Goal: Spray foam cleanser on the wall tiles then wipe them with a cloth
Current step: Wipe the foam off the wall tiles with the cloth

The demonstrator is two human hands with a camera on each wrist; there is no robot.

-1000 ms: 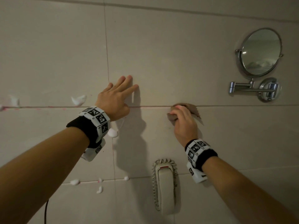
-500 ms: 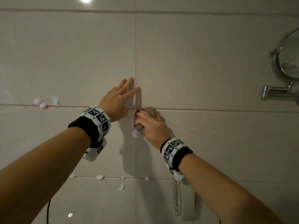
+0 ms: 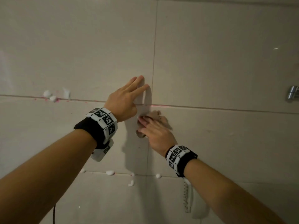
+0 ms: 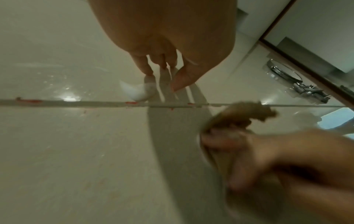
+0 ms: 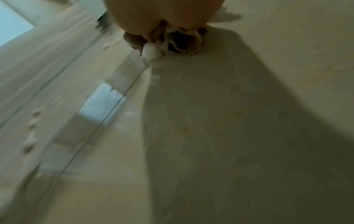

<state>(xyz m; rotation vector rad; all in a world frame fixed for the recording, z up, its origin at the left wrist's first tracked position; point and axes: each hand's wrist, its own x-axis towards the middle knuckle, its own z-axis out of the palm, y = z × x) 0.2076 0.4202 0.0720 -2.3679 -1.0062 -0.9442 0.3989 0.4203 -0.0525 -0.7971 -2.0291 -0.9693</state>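
Note:
Beige wall tiles (image 3: 210, 62) fill the head view. My left hand (image 3: 127, 97) lies flat against the wall with straight fingers, across the horizontal grout line (image 3: 210, 108). Just below it my right hand (image 3: 155, 133) presses a crumpled brown cloth (image 3: 157, 116) to the lower tile, fingers curled round it. White foam blobs (image 3: 50, 96) sit on the grout line at left, and more foam (image 3: 110, 172) dots the lower joint. In the left wrist view a foam blob (image 4: 138, 92) lies by my fingertips. The right wrist view shows the cloth (image 5: 172, 42) pushing a lump of foam (image 5: 151, 52).
A white wall phone (image 3: 191, 201) with a coiled cord hangs below my right forearm. The chrome arm of a wall mirror (image 3: 292, 93) shows at the right edge, and the mirror (image 4: 287, 74) appears in the left wrist view. A dark cable (image 3: 54, 214) hangs at lower left.
My right hand has slid the cloth leftward along the lower tile until it sits just under my left hand. The foam blob near the vertical joint has been wiped up. The view has shifted left.

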